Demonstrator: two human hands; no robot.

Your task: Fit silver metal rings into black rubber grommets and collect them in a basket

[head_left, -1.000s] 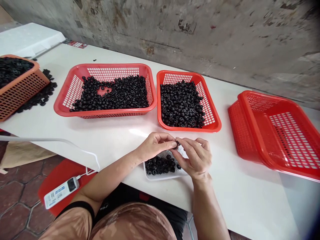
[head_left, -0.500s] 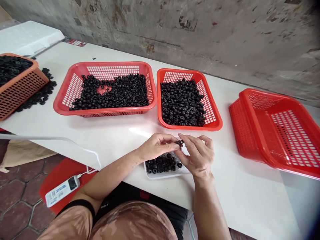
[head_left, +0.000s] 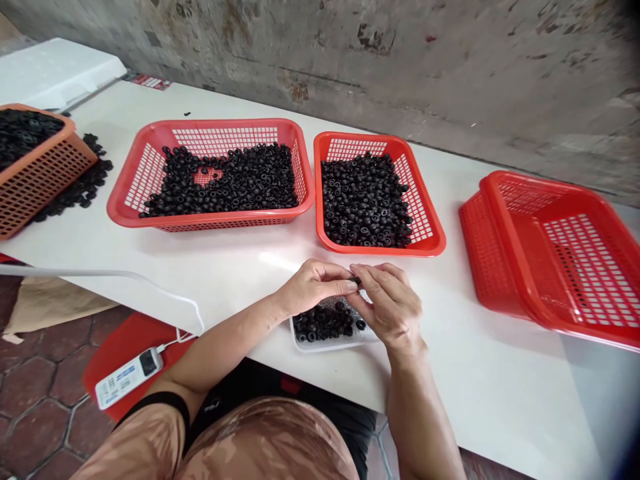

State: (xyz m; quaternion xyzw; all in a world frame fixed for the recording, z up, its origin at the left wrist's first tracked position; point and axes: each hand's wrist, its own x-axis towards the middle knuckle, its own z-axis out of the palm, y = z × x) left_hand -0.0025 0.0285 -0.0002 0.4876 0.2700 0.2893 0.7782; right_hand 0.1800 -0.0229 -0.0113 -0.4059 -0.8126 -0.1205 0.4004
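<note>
Fingertip to fingertip, my left hand (head_left: 320,287) and my right hand (head_left: 387,303) pinch a small black part (head_left: 356,281) between them. Most of the part is covered by the fingers, so its exact shape is hard to make out. Below my hands sits a shallow white tray (head_left: 325,345) with small black ring-like parts (head_left: 323,323) in its left side. Small clear or silvery pieces lie farther right in it, partly hidden by my right hand. Just beyond my hands is a red basket (head_left: 380,251) of small round black parts (head_left: 367,200).
A wider red basket (head_left: 210,221) of black parts stands left of the middle. At far left, an orange basket (head_left: 55,177) has loose black pieces (head_left: 75,193) beside it. Stacked red baskets (head_left: 510,260) stand right. A white cable (head_left: 125,275) runs to a power bank (head_left: 129,378) on a red stool.
My hands have drawn slightly closer together around the small black part, and my right hand has shifted a little left. The part is now more covered. The view has tilted slightly.
</note>
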